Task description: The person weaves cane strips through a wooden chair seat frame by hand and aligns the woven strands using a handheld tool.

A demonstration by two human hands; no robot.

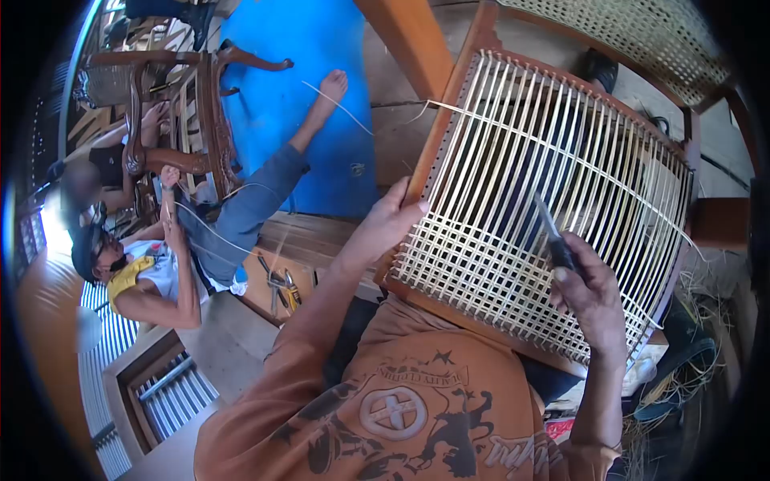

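Note:
In front of me lies a wooden chair seat frame (449,120) strung with pale cane strands (513,136). Its near part is woven into a close grid (473,268); farther up mostly lengthwise strands show, with one cane strand crossing them. My left hand (391,220) grips the left rail, its thumb at the edge of the cane. In my closed right hand (589,293) is a black-handled pointed tool (559,248). Its narrow metal tip points up and away, over the strands above the woven part. Whether the tip touches them I cannot tell.
At left, a person (152,272) sits with one leg stretched over a blue sheet (301,112), near a carved wooden chair frame (212,120). Pliers (290,293) and other tools lie on a wooden board. Cane scraps (706,313) lie at right. A caned panel (634,40) stands beyond.

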